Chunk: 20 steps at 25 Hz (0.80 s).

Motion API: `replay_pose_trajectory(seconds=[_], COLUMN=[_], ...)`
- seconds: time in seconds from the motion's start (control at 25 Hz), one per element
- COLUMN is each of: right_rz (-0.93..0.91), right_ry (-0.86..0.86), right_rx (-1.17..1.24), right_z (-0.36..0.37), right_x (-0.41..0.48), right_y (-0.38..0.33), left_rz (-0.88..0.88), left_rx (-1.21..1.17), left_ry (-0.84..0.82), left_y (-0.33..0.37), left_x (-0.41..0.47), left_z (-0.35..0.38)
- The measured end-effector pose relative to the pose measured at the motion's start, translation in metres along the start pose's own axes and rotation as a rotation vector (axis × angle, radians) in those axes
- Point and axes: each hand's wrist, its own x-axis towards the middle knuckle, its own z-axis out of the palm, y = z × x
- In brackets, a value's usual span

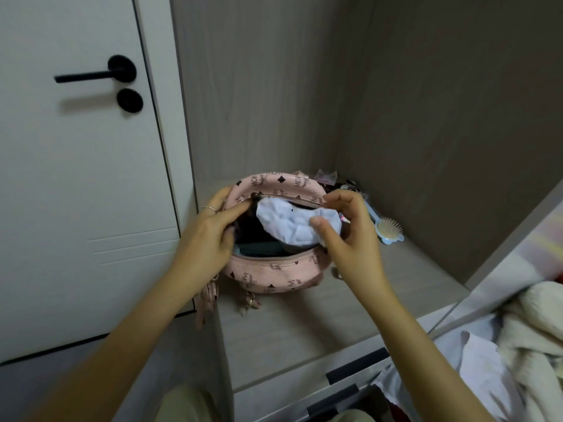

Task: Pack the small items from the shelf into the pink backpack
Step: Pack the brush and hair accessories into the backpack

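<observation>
Limp, light white cloth (289, 228)
Your right hand (350, 239) pinches its bunched edge; your left hand (207, 236) grips the pink backpack (274, 271) rim.

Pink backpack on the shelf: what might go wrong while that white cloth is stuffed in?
The white cloth bulges out of the pink backpack; it may bunch at the rim and block closing. The strap hangs over the shelf edge and only the left hand steadies the bag, so it might tip. The right hand, pinching the cloth, could knock the blue hairbrush beside it.
</observation>
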Motion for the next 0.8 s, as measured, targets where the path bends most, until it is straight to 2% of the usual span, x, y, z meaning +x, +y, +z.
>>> replay_pose_trajectory(seconds=[0.08,0.16,0.28,0.4,0.44,0.52,0.64,0.72,0.8], right_rz=[0.04,0.076,0.078,0.084,0.073,-0.005,-0.225,-0.23,-0.16], right_ry=[0.094,0.028,-0.202,-0.522,-0.567,-0.489,-0.29,-0.399,-0.539], right_rx=[-0.018,-0.158,-0.286,-0.363,-0.426,-0.577,-0.983,-1.125,-1.083], right_z=[0.013,0.024,0.029,0.015,0.01,0.009,0.024,0.038,0.043], right_x=[0.002,0.003,0.005,0.0,-0.002,-0.003,-0.003,-0.005,-0.004], right_y=[0.001,0.005,0.009,0.012,0.012,0.009,-0.002,-0.005,-0.002], left_rz=[-0.007,-0.006,-0.003,0.006,0.006,0.001,-0.01,-0.012,-0.008], left_rx=[-0.029,-0.03,-0.017,-0.038,-0.051,-0.058,-0.041,-0.046,-0.068], left_ry=[-0.123,-0.192,-0.196,-0.183,-0.186,-0.182,-0.192,-0.204,-0.209], left_y=[-0.002,-0.004,-0.006,-0.007,-0.006,-0.006,-0.004,-0.003,-0.002], left_x=[-0.001,-0.001,-0.002,-0.005,-0.006,-0.007,-0.01,-0.012,-0.013], left_z=[-0.001,-0.003,-0.004,-0.001,0.0,0.001,0.001,-0.001,-0.003])
